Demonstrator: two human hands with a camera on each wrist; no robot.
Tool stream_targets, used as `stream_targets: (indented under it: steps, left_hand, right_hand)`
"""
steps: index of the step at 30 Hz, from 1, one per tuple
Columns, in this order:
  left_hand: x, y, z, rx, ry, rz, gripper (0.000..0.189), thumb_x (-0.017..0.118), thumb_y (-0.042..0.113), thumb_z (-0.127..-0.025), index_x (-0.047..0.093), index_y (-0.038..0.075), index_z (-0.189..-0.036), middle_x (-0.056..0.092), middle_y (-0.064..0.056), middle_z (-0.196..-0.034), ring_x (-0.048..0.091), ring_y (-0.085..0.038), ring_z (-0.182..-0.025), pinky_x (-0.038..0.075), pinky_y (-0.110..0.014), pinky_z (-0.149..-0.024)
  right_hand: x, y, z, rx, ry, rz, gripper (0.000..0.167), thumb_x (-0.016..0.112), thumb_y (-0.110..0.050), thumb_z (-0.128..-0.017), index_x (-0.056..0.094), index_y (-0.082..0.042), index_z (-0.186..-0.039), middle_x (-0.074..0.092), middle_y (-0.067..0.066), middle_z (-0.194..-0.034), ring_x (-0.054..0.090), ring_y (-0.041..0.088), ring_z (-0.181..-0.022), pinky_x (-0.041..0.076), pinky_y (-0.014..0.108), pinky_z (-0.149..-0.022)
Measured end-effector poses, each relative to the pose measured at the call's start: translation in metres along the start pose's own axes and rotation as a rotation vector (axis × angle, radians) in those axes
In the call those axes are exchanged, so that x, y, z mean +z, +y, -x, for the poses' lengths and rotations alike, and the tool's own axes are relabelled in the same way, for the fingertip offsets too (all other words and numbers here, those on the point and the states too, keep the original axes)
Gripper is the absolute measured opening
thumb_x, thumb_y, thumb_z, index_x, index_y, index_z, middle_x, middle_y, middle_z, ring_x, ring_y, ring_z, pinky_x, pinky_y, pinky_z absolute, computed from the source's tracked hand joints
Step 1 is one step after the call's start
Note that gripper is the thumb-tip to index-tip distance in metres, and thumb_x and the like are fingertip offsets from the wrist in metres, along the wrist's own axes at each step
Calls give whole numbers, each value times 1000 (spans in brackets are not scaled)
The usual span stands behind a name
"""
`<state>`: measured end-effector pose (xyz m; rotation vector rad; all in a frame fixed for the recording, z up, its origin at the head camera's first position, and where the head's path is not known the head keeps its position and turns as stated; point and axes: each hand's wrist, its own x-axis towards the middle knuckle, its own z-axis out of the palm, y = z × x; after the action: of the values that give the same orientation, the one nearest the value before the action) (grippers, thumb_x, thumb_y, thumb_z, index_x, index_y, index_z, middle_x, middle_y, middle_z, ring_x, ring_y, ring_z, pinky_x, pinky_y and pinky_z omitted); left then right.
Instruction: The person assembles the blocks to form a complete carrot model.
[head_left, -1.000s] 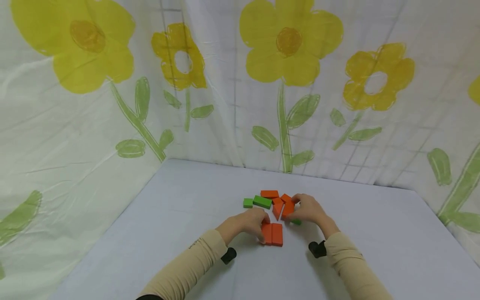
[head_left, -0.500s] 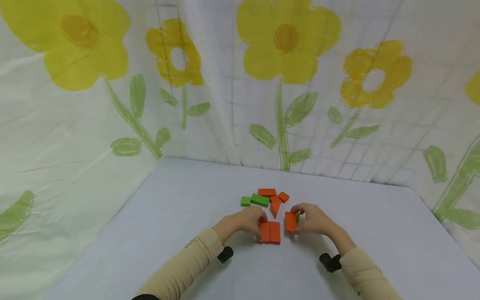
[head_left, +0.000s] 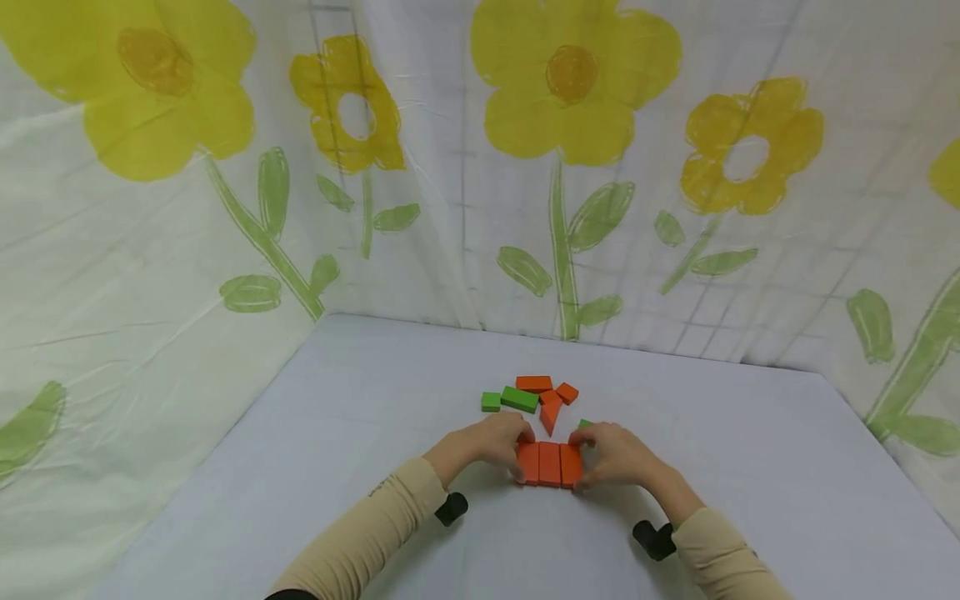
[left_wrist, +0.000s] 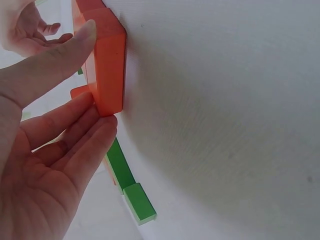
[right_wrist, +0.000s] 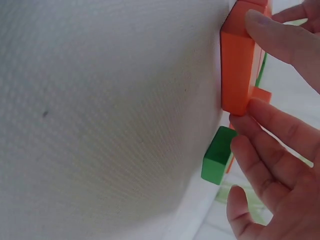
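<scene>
Three red-orange rectangular blocks lie side by side in a row on the white table. My left hand pinches the left block by its near and far ends, thumb at the near end. The middle block sits between the outer two. At the other side, my right hand holds the right block the same way, its long face showing in the right wrist view. A green block stands just beyond the right fingertips, mostly hidden behind that hand in the head view.
Behind the row lie a pointed orange block, a long orange block, a small orange block, a long green block and a small green block. A flowered curtain hangs past the table's far edge.
My right hand has brought an orange block from the pile toward me and left, setting it against the other two. My left hand has kept its grip on the left block.
</scene>
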<state>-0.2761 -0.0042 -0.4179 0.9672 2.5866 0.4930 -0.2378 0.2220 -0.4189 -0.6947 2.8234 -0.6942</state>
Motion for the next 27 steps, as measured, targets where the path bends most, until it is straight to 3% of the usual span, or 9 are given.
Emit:
stream_targets:
  steps: [27]
  left_hand:
    - [1,-3,-2,0,6,13,48,86,20,-74,67,6,-116,57,3,-98,48,-9,-89,44,-23,-82]
  right_hand:
    - [4,0,0,28,4,14,53,91,-23,-63,68,-3,-106,66,3,-100,57,26,-94,49,46,-82]
